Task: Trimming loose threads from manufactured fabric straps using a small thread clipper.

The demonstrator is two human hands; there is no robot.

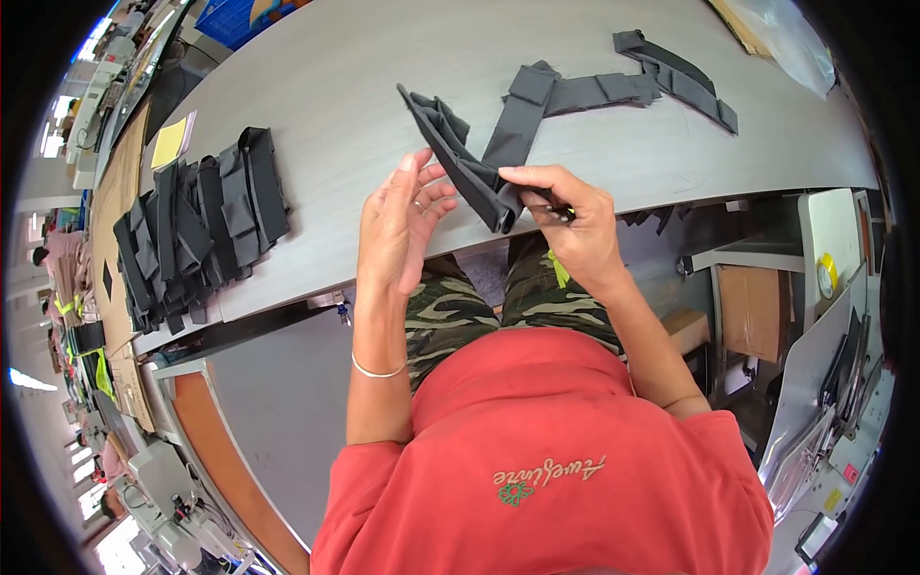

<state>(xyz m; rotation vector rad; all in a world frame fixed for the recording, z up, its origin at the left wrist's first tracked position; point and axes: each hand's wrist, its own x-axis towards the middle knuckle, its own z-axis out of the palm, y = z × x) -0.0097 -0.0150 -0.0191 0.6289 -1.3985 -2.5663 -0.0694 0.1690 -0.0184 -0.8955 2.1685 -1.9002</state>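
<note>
Jutting away from the right hand (578, 218), a folded dark grey fabric piece (458, 161) is gripped at its near end between thumb and curled fingers, its far end slanted up and to the left in front of the left hand (395, 218). A small dark object (567, 215) is also seen at the right hand's curled fingers; its kind cannot be told. The left hand is held open, palm turned toward the piece, with its fingers spread and slightly bent; whether the fabric is touched by the fingertips cannot be told. Both hands are held above the near edge of a grey table (326, 125).

To the left of the left hand, a row of overlapping dark strips (206, 220) is laid out, with a yellow paper pad (170, 144) placed just beyond it. Beyond the right hand, a loose chain of similar folded pieces (594, 93) is spread across the tabletop, bent at angles and extended to the right. Farther off on that side, clear plastic sheeting (788, 43) can be seen at the table's far edge.
</note>
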